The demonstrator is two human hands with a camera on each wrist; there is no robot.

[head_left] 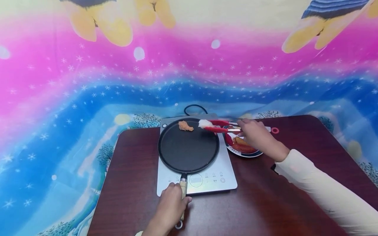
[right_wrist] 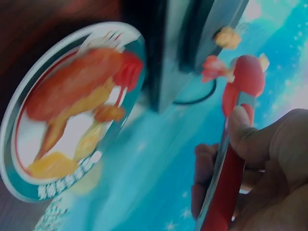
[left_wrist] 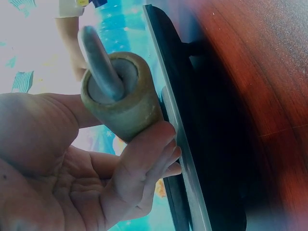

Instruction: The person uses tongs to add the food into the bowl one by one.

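Note:
My left hand (head_left: 171, 205) grips the light wooden handle (left_wrist: 134, 110) of a flat black frying pan (head_left: 189, 149); the handle's metal hanging loop shows in the left wrist view. A golden-brown piece of food shaped like a fried drumstick (head_left: 185, 126) lies near the pan's far edge. In my right hand (head_left: 261, 137) are red-and-silver tongs (right_wrist: 225, 183). Their red tips pinch a white and pink piece of food (head_left: 204, 124) over the pan's far right rim. Its exact kind is unclear.
The pan sits on a silver induction cooker (head_left: 224, 170), its black cord (head_left: 195, 105) looping behind. To the right, partly under my right hand, is a plate (head_left: 247, 155) with a reddish-brown sausage-like piece (right_wrist: 72, 84) and several yellow and red pieces. A dark red table (head_left: 133, 170) meets a patterned cloth backdrop.

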